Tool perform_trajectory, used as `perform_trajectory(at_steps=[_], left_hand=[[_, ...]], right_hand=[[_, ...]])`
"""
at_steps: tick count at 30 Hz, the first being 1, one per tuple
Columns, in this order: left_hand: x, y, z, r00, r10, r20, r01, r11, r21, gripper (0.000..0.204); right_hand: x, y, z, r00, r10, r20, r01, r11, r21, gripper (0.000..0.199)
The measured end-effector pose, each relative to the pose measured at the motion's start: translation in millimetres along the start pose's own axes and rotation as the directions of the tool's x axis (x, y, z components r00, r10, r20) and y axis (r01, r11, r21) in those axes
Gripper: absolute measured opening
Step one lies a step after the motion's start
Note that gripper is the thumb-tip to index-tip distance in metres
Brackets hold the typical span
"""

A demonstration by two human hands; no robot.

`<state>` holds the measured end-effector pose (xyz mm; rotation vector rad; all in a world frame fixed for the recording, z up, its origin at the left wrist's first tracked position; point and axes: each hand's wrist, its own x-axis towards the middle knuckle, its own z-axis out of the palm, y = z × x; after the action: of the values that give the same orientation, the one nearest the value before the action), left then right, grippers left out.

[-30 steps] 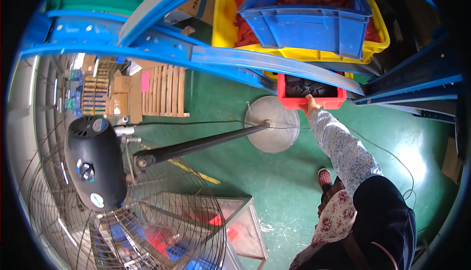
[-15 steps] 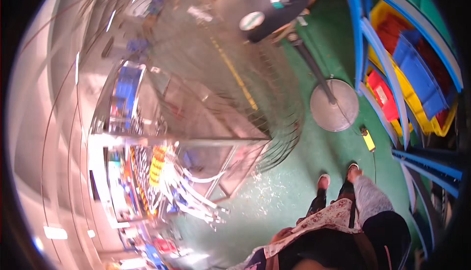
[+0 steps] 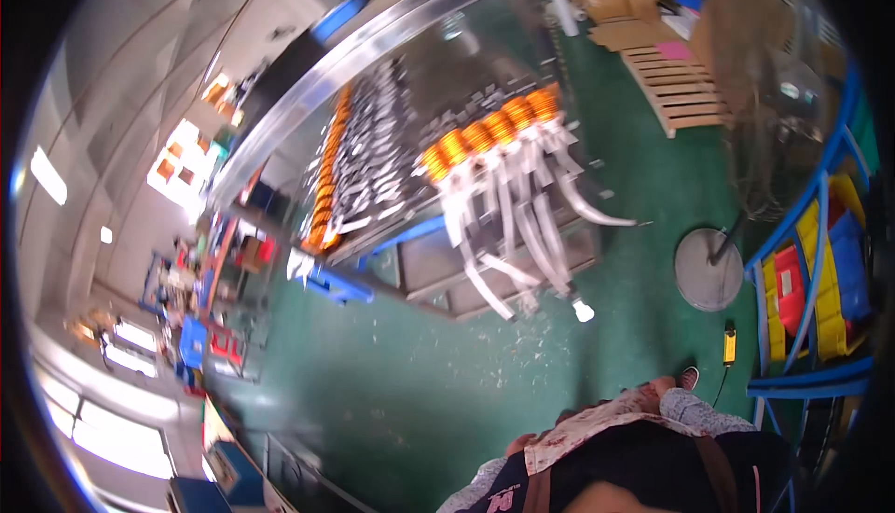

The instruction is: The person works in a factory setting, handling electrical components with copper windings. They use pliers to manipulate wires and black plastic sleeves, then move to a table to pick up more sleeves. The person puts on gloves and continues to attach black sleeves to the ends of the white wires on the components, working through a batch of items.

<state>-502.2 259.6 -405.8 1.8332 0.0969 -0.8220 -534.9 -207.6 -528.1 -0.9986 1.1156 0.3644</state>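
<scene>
My left hand (image 3: 519, 443) hangs low beside the floral apron (image 3: 587, 424), mostly hidden by my body. My right hand (image 3: 663, 385) shows on the apron's other side, below a grey patterned sleeve (image 3: 695, 410). The fingers of both are too small and hidden to read, and I see nothing held. Ahead stands a metal-framed table (image 3: 410, 294). Along its near right part sits a row of orange wire coils (image 3: 480, 140), whose white sleeved leads (image 3: 508, 233) dangle over the edge. A second line of orange coils (image 3: 326, 173) runs along the left, next to rows of silvery parts (image 3: 373, 149).
A round pedestal base (image 3: 704, 280) with a caged fan stands at right. Near it, a yellow cabled box (image 3: 729, 345) lies on the green floor. Blue racking (image 3: 811, 382) holds yellow, red and blue bins. Farther off are a wooden pallet (image 3: 676, 89) and cardboard (image 3: 615, 5).
My view has swung left, so the table with the coils now sits more central and clearer. The fan base and racking have shifted right and down in the picture.
</scene>
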Motion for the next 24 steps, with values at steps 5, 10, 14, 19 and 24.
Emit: perform_trajectory(at_steps=[5, 10, 14, 19, 24], left_hand=[[-38.4, -92.5, -68.4, 0.980, -0.090, -0.178, 0.027, 0.943, -0.330, 0.034], [-56.6, -79.4, -125.6, 0.890, -0.290, -0.352, 0.204, 0.944, -0.260, 0.037], [-67.4, -57.4, -175.2, 0.763, -0.277, -0.584, -0.017, 0.894, -0.447, 0.032], [-123.3, -18.2, -238.2, 0.567, -0.380, -0.731, 0.082, 0.909, -0.409, 0.037], [-200.0, -30.7, -266.3, 0.345, -0.598, -0.723, 0.110, 0.791, -0.602, 0.036]], right_hand=[[-125.9, -83.6, 202.3, 0.968, 0.034, 0.250, 0.040, 0.958, -0.284, 0.013], [-157.4, -93.1, 383.3, 0.784, 0.064, 0.618, 0.375, 0.744, -0.553, 0.018], [-185.3, -79.9, 498.7, 0.685, 0.215, 0.696, 0.485, 0.578, -0.656, 0.017], [-164.5, -44.0, 612.8, 0.657, 0.410, 0.633, 0.458, 0.450, -0.767, 0.018], [-164.7, -11.0, 754.1, 0.643, 0.524, 0.559, 0.472, 0.304, -0.828, 0.017]])
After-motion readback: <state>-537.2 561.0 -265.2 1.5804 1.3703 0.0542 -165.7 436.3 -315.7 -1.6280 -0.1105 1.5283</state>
